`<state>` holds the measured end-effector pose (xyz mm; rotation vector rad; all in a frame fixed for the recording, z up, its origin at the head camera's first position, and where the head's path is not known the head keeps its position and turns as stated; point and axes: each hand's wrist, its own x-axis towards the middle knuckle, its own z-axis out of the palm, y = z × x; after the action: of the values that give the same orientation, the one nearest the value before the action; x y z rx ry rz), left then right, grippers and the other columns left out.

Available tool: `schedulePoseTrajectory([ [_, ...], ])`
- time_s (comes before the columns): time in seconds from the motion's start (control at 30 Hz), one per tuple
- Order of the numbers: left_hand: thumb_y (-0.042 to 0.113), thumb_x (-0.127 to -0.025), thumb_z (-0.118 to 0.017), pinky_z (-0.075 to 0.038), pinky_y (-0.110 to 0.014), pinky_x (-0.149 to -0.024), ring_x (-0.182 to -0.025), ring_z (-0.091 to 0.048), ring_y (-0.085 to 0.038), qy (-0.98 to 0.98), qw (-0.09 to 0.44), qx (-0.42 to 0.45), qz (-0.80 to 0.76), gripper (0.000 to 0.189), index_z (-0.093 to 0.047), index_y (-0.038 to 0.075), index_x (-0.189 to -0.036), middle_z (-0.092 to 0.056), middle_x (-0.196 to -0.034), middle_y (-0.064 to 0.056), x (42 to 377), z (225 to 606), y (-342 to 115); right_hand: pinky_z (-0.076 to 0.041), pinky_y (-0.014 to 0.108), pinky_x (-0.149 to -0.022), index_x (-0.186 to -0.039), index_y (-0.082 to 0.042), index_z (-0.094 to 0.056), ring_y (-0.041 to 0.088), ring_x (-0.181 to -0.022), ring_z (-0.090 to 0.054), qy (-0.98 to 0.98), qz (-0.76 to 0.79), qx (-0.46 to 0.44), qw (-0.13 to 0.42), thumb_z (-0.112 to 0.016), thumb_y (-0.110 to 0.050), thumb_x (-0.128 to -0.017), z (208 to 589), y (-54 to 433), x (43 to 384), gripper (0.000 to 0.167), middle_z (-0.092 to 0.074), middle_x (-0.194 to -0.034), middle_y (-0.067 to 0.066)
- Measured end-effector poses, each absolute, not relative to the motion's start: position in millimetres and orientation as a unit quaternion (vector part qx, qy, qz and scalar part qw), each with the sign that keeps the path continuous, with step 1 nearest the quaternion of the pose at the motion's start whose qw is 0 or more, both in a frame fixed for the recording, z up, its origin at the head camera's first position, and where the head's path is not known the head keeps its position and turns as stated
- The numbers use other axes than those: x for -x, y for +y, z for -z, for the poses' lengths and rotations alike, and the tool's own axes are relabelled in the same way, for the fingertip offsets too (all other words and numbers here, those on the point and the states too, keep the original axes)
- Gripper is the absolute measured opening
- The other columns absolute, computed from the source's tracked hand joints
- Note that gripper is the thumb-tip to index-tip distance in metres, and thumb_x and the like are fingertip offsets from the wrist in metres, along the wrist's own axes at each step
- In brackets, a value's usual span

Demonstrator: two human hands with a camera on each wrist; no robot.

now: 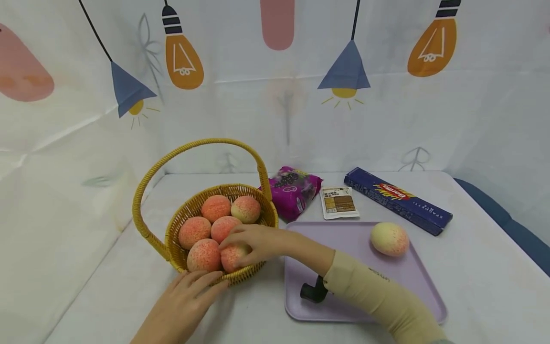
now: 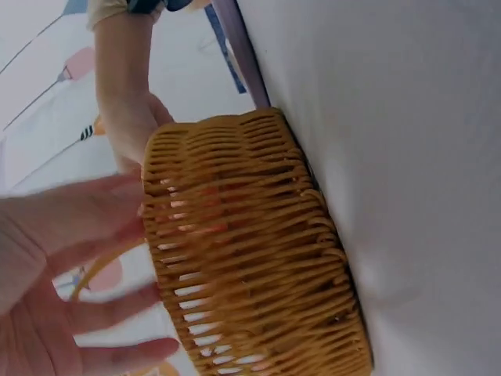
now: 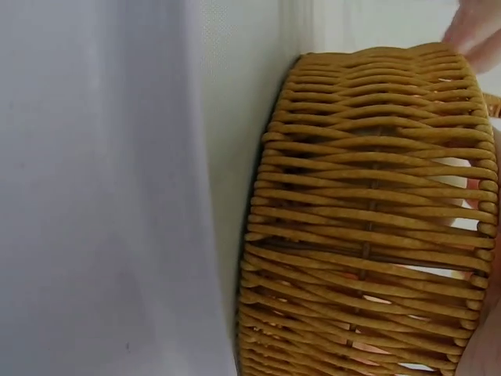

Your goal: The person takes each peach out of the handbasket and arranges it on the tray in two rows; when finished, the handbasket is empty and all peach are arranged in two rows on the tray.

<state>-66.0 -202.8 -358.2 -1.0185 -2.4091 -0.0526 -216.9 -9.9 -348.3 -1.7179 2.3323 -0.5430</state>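
A yellow wicker basket (image 1: 171, 239) with a tall arched handle holds several pink and cream peaches (image 1: 194, 232). My right hand (image 1: 259, 242) reaches over its right rim, fingers curled around the peach (image 1: 231, 260) nearest the front right, which still sits among the others. By the front rim is my left hand (image 1: 185, 305), its fingers extended and spread; in the left wrist view, the fingertips come up to the woven rim (image 2: 160, 258). Only the basket's woven side (image 3: 368, 211) shows in the right wrist view, with the held peach mostly hidden behind it.
To the right lies a lilac tray (image 1: 343, 313) with one cream-pink peach (image 1: 389, 239) at its far right. Behind stand a purple packet (image 1: 294, 191), a small white-brown sachet (image 1: 339, 203) and a blue spaghetti box (image 1: 397, 200). A printed curtain hangs at the back.
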Motion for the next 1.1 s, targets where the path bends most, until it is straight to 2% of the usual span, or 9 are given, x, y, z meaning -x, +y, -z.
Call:
schedulePoseTrajectory([
  [0.1,0.035,-0.101,-0.010,-0.049,-0.045,-0.069,-0.088,-0.057,-0.031,-0.891,0.289,0.351,0.019,0.059,-0.063,0.012,-0.111,-0.062,-0.103,-0.008,61,361,-204,-0.034,0.022,-0.097,-0.126,-0.022,-0.054,0.007,-0.117,-0.042,0.786,0.188,0.581,0.097,-0.064,-0.030,-0.086,350,-10,216,0.043,-0.048,-0.126,-0.003],
  [0.2,0.037,-0.099,-0.004,-0.049,-0.048,-0.065,-0.085,-0.056,-0.037,-0.895,0.298,0.331,0.012,0.064,-0.061,0.013,-0.116,-0.061,-0.105,-0.013,56,362,-208,-0.034,0.022,-0.097,-0.126,-0.023,-0.054,0.006,-0.115,-0.043,0.786,0.195,0.580,0.090,-0.065,-0.030,-0.086,349,-9,216,0.042,-0.049,-0.124,-0.004],
  [0.33,0.041,-0.095,-0.005,-0.050,-0.046,-0.057,-0.084,-0.055,-0.041,-0.911,0.274,0.308,0.008,0.064,-0.055,0.015,-0.125,-0.057,-0.111,-0.017,52,365,-213,-0.036,0.021,-0.095,-0.125,-0.024,-0.055,0.005,-0.111,-0.044,0.790,0.201,0.573,0.083,-0.065,-0.029,-0.085,348,-7,216,0.041,-0.050,-0.121,-0.006],
  [0.47,0.042,-0.094,-0.007,-0.051,-0.043,-0.059,-0.084,-0.057,-0.036,-0.918,0.259,0.300,0.018,0.063,-0.053,0.015,-0.127,-0.055,-0.114,-0.016,53,368,-215,-0.036,0.022,-0.095,-0.125,-0.024,-0.055,0.006,-0.111,-0.045,0.792,0.203,0.571,0.082,-0.065,-0.032,-0.085,347,-7,215,0.042,-0.050,-0.122,-0.005],
  [0.8,0.042,-0.098,-0.010,-0.049,-0.043,-0.056,-0.075,-0.055,-0.031,-0.910,0.295,0.288,0.027,0.059,-0.055,0.014,-0.123,-0.056,-0.109,-0.014,52,378,-216,-0.036,0.024,-0.096,-0.124,-0.025,-0.056,0.006,-0.114,-0.043,0.786,0.209,0.574,0.099,-0.065,-0.033,-0.084,352,-16,211,0.041,-0.050,-0.123,-0.006],
  [0.93,0.042,-0.098,-0.009,-0.049,-0.044,-0.061,-0.078,-0.054,-0.031,-0.920,0.280,0.274,0.030,0.060,-0.057,0.015,-0.123,-0.056,-0.109,-0.011,50,370,-214,-0.036,0.023,-0.095,-0.122,-0.024,-0.057,0.005,-0.112,-0.044,0.785,0.204,0.577,0.096,-0.066,-0.032,-0.084,350,-20,214,0.041,-0.051,-0.121,-0.007],
  [0.97,0.041,-0.098,-0.010,-0.049,-0.044,-0.063,-0.079,-0.054,-0.030,-0.923,0.269,0.273,0.032,0.059,-0.056,0.016,-0.124,-0.056,-0.110,-0.010,50,368,-214,-0.036,0.023,-0.095,-0.122,-0.024,-0.057,0.005,-0.111,-0.044,0.786,0.203,0.576,0.097,-0.067,-0.032,-0.084,350,-19,215,0.041,-0.050,-0.120,-0.006],
  [1.07,0.035,-0.094,-0.050,-0.050,-0.044,-0.067,-0.082,-0.055,-0.028,-0.934,0.238,0.264,0.033,0.036,-0.056,0.019,-0.126,-0.055,-0.112,-0.007,51,362,-211,-0.037,0.024,-0.094,-0.122,-0.023,-0.057,0.006,-0.110,-0.043,0.787,0.202,0.575,0.099,-0.067,-0.031,-0.084,349,-16,217,0.040,-0.050,-0.119,-0.005],
  [1.1,0.035,-0.093,-0.051,-0.050,-0.044,-0.067,-0.082,-0.055,-0.028,-0.935,0.233,0.264,0.033,0.036,-0.055,0.020,-0.126,-0.055,-0.113,-0.007,51,362,-211,-0.037,0.024,-0.094,-0.122,-0.023,-0.057,0.006,-0.110,-0.043,0.784,0.205,0.577,0.101,-0.067,-0.030,-0.084,350,-15,217,0.040,-0.050,-0.119,-0.005],
])
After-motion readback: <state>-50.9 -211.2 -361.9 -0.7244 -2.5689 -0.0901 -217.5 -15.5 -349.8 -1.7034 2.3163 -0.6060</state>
